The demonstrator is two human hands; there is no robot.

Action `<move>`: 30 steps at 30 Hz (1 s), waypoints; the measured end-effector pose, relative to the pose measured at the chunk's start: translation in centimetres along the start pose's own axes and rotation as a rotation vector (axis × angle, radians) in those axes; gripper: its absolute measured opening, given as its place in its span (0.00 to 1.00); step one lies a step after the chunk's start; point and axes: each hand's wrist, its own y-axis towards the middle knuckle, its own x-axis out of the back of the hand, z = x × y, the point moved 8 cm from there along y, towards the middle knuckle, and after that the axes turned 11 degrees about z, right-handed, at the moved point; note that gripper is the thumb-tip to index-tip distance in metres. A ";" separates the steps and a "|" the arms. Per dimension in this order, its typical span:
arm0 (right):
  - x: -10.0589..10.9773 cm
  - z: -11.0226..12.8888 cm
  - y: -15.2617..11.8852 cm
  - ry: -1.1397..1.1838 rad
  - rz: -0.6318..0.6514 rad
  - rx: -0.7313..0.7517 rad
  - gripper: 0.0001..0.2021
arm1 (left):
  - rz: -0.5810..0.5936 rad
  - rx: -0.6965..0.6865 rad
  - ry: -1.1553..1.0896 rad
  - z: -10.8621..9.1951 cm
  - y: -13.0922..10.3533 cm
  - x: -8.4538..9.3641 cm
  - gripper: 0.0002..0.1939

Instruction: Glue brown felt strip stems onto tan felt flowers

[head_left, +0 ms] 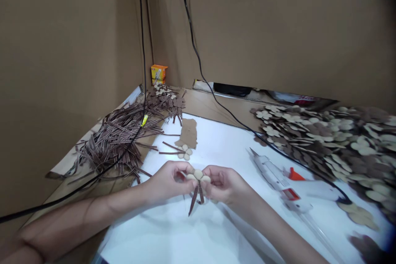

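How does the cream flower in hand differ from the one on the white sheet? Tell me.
The held flower is between the left hand and right hand; the lying flower rests on the white sheet. The held flower's brown ribbons point down the picture; the lying flower's ribbons point left. Both have cream petals.

Walls [262, 29] dim, white surface [216, 142] bright; right corners darkened.

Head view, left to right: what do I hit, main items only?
Heap of brown ribbon strips → left hand → pale flower with brown ribbon tails, held in both hands → right hand → glue gun.
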 end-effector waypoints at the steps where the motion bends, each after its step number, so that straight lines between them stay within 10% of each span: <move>1: 0.0 -0.1 0.1 0.000 -0.005 -0.002 0.18 | 0.001 0.002 0.019 -0.1 0.0 0.1 0.10; 30: -0.2 1.2 -0.5 -0.079 0.045 0.043 0.21 | -0.028 -0.088 -0.032 -0.2 -0.1 0.4 0.11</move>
